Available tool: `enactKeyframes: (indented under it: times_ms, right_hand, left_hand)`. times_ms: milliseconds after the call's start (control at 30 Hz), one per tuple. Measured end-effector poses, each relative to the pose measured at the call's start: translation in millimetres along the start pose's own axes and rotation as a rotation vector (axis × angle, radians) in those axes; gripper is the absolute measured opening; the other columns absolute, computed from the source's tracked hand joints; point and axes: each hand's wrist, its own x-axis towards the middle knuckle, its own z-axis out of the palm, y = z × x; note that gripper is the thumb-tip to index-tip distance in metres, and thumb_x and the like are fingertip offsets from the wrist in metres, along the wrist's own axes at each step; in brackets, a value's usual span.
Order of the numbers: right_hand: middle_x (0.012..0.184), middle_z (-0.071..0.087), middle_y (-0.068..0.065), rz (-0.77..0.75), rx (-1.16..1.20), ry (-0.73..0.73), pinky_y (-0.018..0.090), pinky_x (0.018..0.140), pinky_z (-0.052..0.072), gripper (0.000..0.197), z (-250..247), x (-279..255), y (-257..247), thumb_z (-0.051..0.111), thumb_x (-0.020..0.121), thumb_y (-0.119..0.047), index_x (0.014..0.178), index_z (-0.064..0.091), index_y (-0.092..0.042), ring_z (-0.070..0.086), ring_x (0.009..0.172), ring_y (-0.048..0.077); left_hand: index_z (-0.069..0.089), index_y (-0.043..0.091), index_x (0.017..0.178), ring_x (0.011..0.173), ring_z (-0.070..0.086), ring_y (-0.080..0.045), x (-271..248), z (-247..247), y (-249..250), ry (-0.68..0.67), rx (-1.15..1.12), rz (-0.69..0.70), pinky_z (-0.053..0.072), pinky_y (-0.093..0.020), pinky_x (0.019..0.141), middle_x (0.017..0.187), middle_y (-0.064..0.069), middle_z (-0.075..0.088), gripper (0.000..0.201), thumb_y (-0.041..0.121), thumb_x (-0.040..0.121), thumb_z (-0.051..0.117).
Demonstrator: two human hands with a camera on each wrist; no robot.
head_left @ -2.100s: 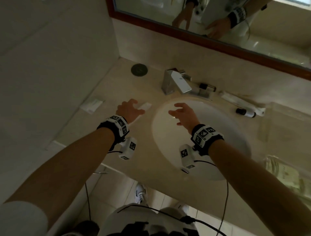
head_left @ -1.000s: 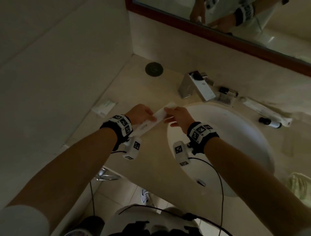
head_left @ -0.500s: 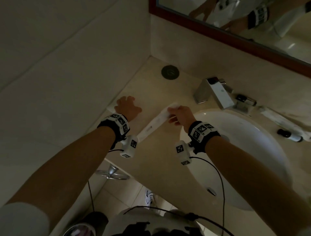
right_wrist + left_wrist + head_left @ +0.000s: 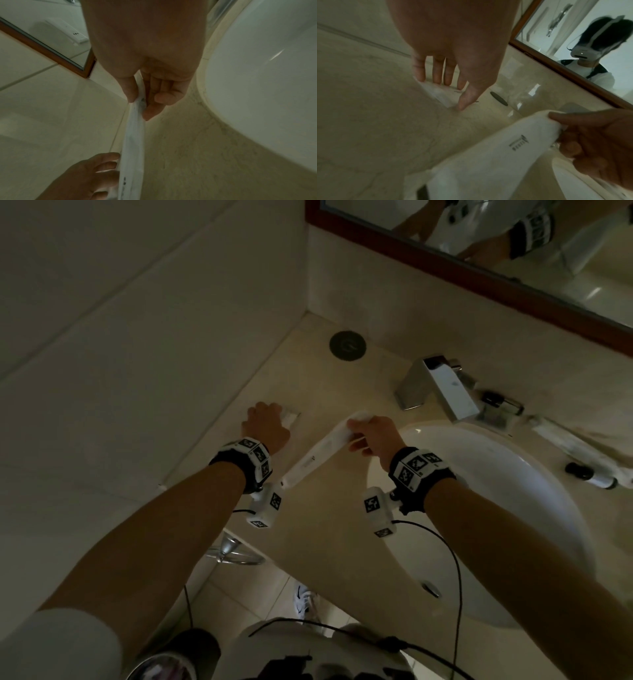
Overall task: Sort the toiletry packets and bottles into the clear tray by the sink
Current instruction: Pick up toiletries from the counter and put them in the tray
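Right hand (image 4: 375,436) lifted over the table (image 4: 325,522) at the basin's (image 4: 513,508) left rim, grip closed in a pinch: thumb on one face and fingers curled behind the top end of a long white packet (image 4: 317,455), which hangs slanting down toward the left wrist, its lower end free. Left hand (image 4: 269,424) down flat near the side wall, fingers nearly straight and spread, tips and thumb pressing on a small flat packet (image 4: 291,416) that lies on the table by the wall; in the left wrist view the thumb tip sits at the packet's near corner, nothing yet curled round it, so that grip is open and only touching. The clear tray does not show in any view; judging by the task it lies off to the right past the basin. More items lie beyond the tap (image 4: 442,386): a second long packet (image 4: 575,446) and a small dark-capped bottle (image 4: 591,475), not in a tray. Step in hand, as I read it: picking up the flat packet. To do it well, slide it off the wall edge a little, or hook a nail under the near corner, since thin film lies tight on polished stone. Keep the right pinch firm; the long packet is limp and could swing or slip over the basin.
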Motion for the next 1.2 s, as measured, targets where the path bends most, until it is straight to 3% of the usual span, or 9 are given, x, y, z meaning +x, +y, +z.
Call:
enactKeyframes:
  times_ms: [200, 433, 533, 633, 733, 800, 1000, 1133, 1200]
  right_hand:
    - [0.083, 0.066, 0.011, 0.013, -0.001, 0.038, 0.025, 0.054, 0.042, 0.020, -15, -4, 3, 0.058, 0.093, -0.021, 0.100, 0.063, -0.003, 0.060, 0.058, 0.019]
    - [0.082, 0.066, 0.011, 0.034, 0.013, 0.083, 0.026, 0.050, 0.040, 0.023, -35, -13, 15, 0.058, 0.093, -0.020, 0.104, 0.062, 0.000, 0.060, 0.057, 0.019]
    - [0.077, 0.066, 0.008, 0.049, 0.015, 0.113, 0.025, 0.049, 0.041, 0.021, -47, -20, 20, 0.059, 0.093, -0.018, 0.105, 0.061, 0.000, 0.060, 0.055, 0.017]
    - [0.075, 0.066, 0.008, 0.047, 0.012, 0.135, 0.024, 0.047, 0.041, 0.020, -62, -28, 26, 0.058, 0.093, -0.017, 0.104, 0.061, -0.001, 0.060, 0.054, 0.017]
    - [0.073, 0.066, 0.008, 0.055, 0.014, 0.164, 0.025, 0.047, 0.040, 0.019, -80, -38, 34, 0.058, 0.092, -0.017, 0.102, 0.061, 0.000, 0.060, 0.054, 0.018]
    - [0.073, 0.066, 0.009, 0.058, 0.014, 0.187, 0.025, 0.047, 0.040, 0.019, -93, -46, 40, 0.059, 0.092, -0.017, 0.101, 0.062, 0.000, 0.060, 0.053, 0.018]
    - [0.071, 0.065, 0.010, 0.066, 0.027, 0.254, 0.023, 0.045, 0.039, 0.015, -138, -75, 58, 0.059, 0.091, -0.016, 0.090, 0.063, -0.001, 0.057, 0.049, 0.016]
    - [0.066, 0.064, 0.008, 0.087, 0.052, 0.308, 0.023, 0.051, 0.042, 0.017, -172, -102, 74, 0.060, 0.091, -0.015, 0.081, 0.062, -0.003, 0.057, 0.045, 0.013]
    - [0.067, 0.064, 0.008, 0.098, 0.061, 0.331, 0.023, 0.049, 0.040, 0.016, -189, -117, 84, 0.060, 0.091, -0.015, 0.086, 0.063, -0.001, 0.058, 0.051, 0.017]
  left_hand:
    - [0.037, 0.012, 0.139, 0.126, 0.035, -0.033, -2, 7, 15, -0.044, 0.090, 0.124, 0.040, -0.045, 0.100, 0.136, -0.015, 0.037, 0.071, 0.032, 0.080, 0.072]
    - [0.048, 0.006, 0.125, 0.111, 0.051, -0.033, -11, 10, 41, -0.062, 0.129, 0.243, 0.043, -0.037, 0.086, 0.125, -0.016, 0.051, 0.041, 0.025, 0.089, 0.059]
    - [0.061, 0.007, 0.085, 0.087, 0.062, -0.032, -15, 6, 56, -0.092, 0.051, 0.232, 0.039, -0.027, 0.060, 0.089, -0.013, 0.063, 0.026, 0.031, 0.093, 0.055]
    - [0.039, 0.013, 0.050, 0.058, 0.051, -0.023, -21, 11, 73, -0.132, -0.138, 0.177, 0.034, -0.024, 0.051, 0.053, -0.003, 0.043, 0.053, 0.040, 0.091, 0.059]
    - [0.038, 0.011, 0.049, 0.063, 0.049, -0.023, -32, 16, 91, -0.234, -0.240, 0.199, 0.041, -0.028, 0.061, 0.053, -0.005, 0.040, 0.045, 0.018, 0.087, 0.061]
    - [0.039, 0.010, 0.051, 0.056, 0.045, -0.020, -40, 19, 104, -0.259, -0.270, 0.216, 0.040, -0.025, 0.054, 0.054, -0.006, 0.041, 0.041, 0.013, 0.085, 0.061]
    - [0.040, 0.014, 0.049, 0.038, 0.043, -0.007, -71, 43, 152, -0.328, -0.408, 0.262, 0.040, -0.019, 0.042, 0.041, 0.004, 0.041, 0.049, 0.029, 0.086, 0.069]
    - [0.060, 0.009, 0.077, 0.064, 0.057, -0.017, -95, 56, 182, -0.453, -0.445, 0.289, 0.050, -0.028, 0.056, 0.070, -0.005, 0.057, 0.013, 0.015, 0.084, 0.069]
    - [0.058, 0.009, 0.076, 0.074, 0.058, -0.023, -109, 63, 199, -0.476, -0.417, 0.314, 0.050, -0.032, 0.062, 0.079, -0.010, 0.057, 0.010, 0.004, 0.083, 0.064]
